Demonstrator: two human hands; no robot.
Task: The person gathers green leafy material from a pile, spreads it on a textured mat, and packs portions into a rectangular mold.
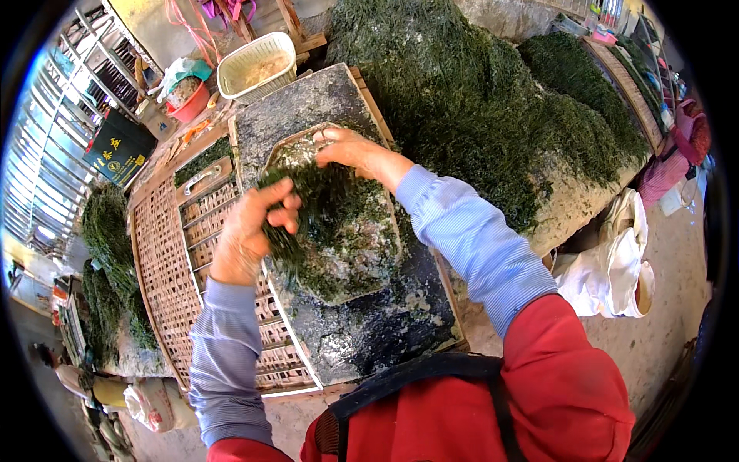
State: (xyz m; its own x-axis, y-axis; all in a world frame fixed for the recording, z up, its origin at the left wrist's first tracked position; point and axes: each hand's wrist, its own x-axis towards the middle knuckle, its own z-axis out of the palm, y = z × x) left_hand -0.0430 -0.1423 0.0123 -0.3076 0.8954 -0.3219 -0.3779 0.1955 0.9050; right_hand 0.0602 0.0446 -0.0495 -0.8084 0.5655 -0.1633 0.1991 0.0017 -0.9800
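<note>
The left hand (254,231) is held near the centre of the frame, at the left edge of a loose clump of dark green, stringy seaweed (323,192). Its fingers are half curled with small gaps between them; whether strands are clamped there cannot be told because of blur. The right hand (358,154) is placed above and to the right, at the upper end of the same clump, with its fingers bent downward; their tips are partly hidden, so it cannot be told whether anything is gripped.

The clump is spread within a pale, many-sided flat frame with a thin rim (294,137), where whitish patches are seen among the green. The frame is laid on a wet, grey-black rectangular worktop (362,339), which is tilted in the picture and speckled with green scraps.

Left of the worktop, a brown woven bamboo rack (158,254) is seen, with a curved, silver-coloured handle-like object (202,179) lying at its upper part. At the upper left, an off-white plastic basket (271,86) is set near the worktop's far end, with a round red basin (190,110) beside it. A large mound of dark green seaweed (462,108) is piled across the upper right. Below it, a white sack (604,273) is seen on the floor, and a person in pink (677,154) is partly shown at the right edge.
</note>
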